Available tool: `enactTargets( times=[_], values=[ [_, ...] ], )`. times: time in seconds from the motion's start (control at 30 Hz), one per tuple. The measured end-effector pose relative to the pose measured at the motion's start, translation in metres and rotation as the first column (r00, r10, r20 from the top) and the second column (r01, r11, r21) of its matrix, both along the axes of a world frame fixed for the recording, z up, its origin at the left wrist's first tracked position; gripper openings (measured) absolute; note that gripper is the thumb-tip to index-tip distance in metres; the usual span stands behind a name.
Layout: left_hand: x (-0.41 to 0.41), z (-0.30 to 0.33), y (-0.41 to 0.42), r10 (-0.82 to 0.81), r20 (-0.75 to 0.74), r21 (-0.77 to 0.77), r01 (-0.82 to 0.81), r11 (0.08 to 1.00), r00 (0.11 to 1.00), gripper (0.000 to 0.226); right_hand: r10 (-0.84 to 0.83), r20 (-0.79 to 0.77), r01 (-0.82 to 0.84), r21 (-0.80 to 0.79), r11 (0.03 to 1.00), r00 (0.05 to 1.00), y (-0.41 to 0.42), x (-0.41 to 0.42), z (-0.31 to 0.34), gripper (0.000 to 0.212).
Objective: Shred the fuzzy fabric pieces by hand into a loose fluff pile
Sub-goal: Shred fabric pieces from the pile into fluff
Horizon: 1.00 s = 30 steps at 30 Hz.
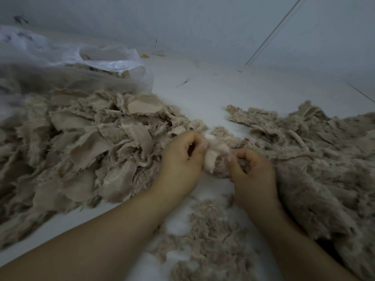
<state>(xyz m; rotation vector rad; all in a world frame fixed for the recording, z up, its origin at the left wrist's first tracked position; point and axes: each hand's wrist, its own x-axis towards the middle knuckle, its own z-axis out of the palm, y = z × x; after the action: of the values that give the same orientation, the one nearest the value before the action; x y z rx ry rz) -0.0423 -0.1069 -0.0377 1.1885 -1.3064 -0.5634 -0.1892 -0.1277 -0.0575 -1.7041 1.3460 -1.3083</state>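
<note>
Both hands, left (182, 159) & right (251, 169), had a pinching grip on one fabric piece (215, 159) btwn the scrap heap (81, 142) & fluff pile (213, 230) w/ fingers bunched close, so you risked tearing chunks, not loose fluff.
</note>
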Motion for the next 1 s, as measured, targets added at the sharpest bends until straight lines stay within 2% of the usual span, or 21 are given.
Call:
enactTargets(
  times=[0.07, 0.1, 0.13, 0.2, 0.3, 0.37, 0.47, 0.57, 0.67, 0.73, 0.8, 0.93, 1.0],
  values=[
    [0.0024, 0.0019, 0.0005, -0.018, -0.102, 0.027, 0.021, 0.999, 0.995, 0.023, -0.056, 0.055, 0.055, 0.018, 0.998, 0.997, -0.0021, -0.0021, -0.001, 0.014],
    [0.003, 0.0021, 0.0007, -0.029, -0.107, 0.03, 0.032, 0.999, 0.994, 0.022, -0.059, 0.092, 0.056, 0.041, 0.998, 0.994, -0.0022, -0.0015, -0.0002, 0.012],
    [0.0032, 0.0015, 0.0008, -0.034, -0.081, 0.025, 0.036, 0.999, 0.996, 0.02, -0.051, 0.125, 0.043, 0.063, 0.997, 0.991, -0.0019, -0.0003, 0.0007, 0.021],
    [0.0023, -0.0005, 0.001, -0.025, 0.02, -0.005, 0.026, 1.0, 0.999, 0.012, -0.014, 0.183, 0.002, 0.065, 0.998, 0.983, -0.0009, 0.0002, 0.0015, 0.036],
    [0.0008, -0.0013, 0.0017, 0.019, 0.226, -0.086, 0.001, 0.996, 0.974, 0.009, 0.056, 0.161, -0.055, -0.007, 0.998, 0.985, 0.0029, 0.0, 0.0055, 0.016],
    [0.0009, -0.0033, 0.0014, 0.02, 0.314, -0.136, 0.024, 0.99, 0.949, 0.012, 0.145, 0.129, -0.145, -0.007, 0.989, 0.981, 0.0056, 0.0015, 0.0052, 0.03],
    [-0.0017, -0.0055, 0.0036, -0.059, 0.354, -0.147, 0.118, 0.982, 0.933, 0.017, 0.201, 0.121, -0.202, -0.011, 0.979, 0.972, 0.007, 0.004, 0.0056, 0.043],
    [-0.0039, -0.0047, 0.0046, -0.147, 0.27, -0.098, 0.179, 0.979, 0.952, 0.016, 0.145, 0.126, -0.146, -0.005, 0.989, 0.981, 0.0039, 0.0028, 0.0045, 0.035],
    [-0.001, -0.0035, 0.0029, -0.173, 0.014, -0.055, 0.174, 0.983, 0.985, 0.016, 0.134, 0.104, -0.136, 0.014, 0.991, 0.986, 0.003, 0.0017, 0.0031, 0.032],
    [0.0006, -0.004, 0.001, -0.144, -0.09, 0.017, 0.147, 0.989, 0.985, 0.014, 0.153, 0.111, -0.156, 0.016, 0.988, 0.982, 0.004, 0.0016, 0.0037, 0.032],
    [0.0006, -0.0054, -0.001, -0.131, -0.107, 0.079, 0.139, 0.987, 0.986, 0.01, 0.183, 0.145, -0.189, 0.028, 0.982, 0.972, 0.005, 0.0013, 0.0055, 0.032],
    [-0.0035, -0.0066, 0.0002, -0.18, -0.061, 0.099, 0.186, 0.978, 0.982, 0.021, 0.186, 0.148, -0.193, 0.034, 0.981, 0.971, 0.0053, 0.0002, 0.0058, 0.03],
    [-0.0018, -0.0065, -0.0004, -0.12, -0.078, 0.096, 0.128, 0.987, 0.99, 0.021, 0.163, 0.146, -0.169, 0.027, 0.985, 0.976, 0.0049, 0.0002, 0.0059, 0.032]
  ],
)
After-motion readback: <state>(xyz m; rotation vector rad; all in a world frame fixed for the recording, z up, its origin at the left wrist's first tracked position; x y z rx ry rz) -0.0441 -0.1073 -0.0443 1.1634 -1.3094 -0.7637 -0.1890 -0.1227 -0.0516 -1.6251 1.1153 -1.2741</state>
